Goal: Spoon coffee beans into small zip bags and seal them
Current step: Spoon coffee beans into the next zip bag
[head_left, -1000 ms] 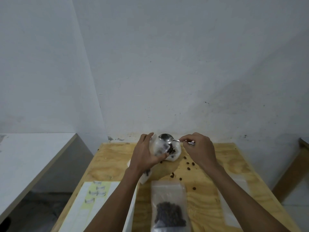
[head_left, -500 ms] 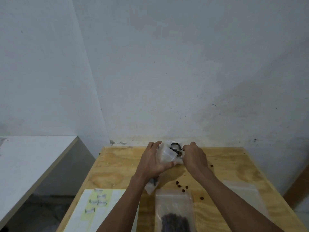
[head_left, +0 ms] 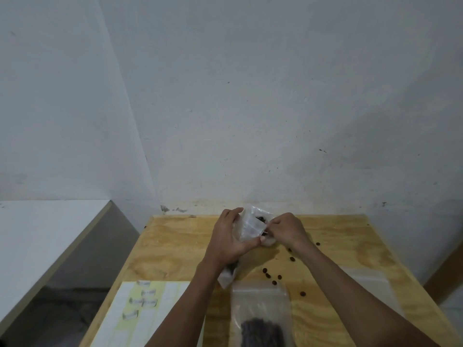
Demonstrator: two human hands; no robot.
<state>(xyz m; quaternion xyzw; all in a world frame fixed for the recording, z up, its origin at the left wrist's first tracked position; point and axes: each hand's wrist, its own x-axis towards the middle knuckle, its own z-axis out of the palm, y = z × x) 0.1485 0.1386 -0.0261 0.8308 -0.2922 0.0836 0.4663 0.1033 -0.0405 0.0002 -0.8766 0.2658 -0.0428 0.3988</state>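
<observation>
Since the earlier frames the spoon bowl, then raised above the bag mouth, has dropped out of sight; only a thin dark bit shows at the right hand point(head_left: 285, 229), whose fingers are pinched together at the bag's edge, apparently on the spoon handle, though that cannot be confirmed. Left hand point(head_left: 231, 237) grips the small zip bag point(head_left: 250, 227), fingers curled behind it and thumb pressed across the front. Bag sits at the far middle of the wooden table point(head_left: 175, 246), lifted between both hands, with a few dark coffee beans point(head_left: 260, 218) visible near its mouth.

Handling judgement: thin clear film, soft and slippery, nearly weightless with so few beans; it will collapse unless held near the opening, so pinch just below the zip strip. Beans are hard, small, and roll freely; loose beans point(head_left: 274, 276) lie scattered on the right.

Near edge: a larger bag of beans point(head_left: 260, 311). Near left: a sheet of labels point(head_left: 142, 304); writing too blurred to read. No brands legible.
</observation>
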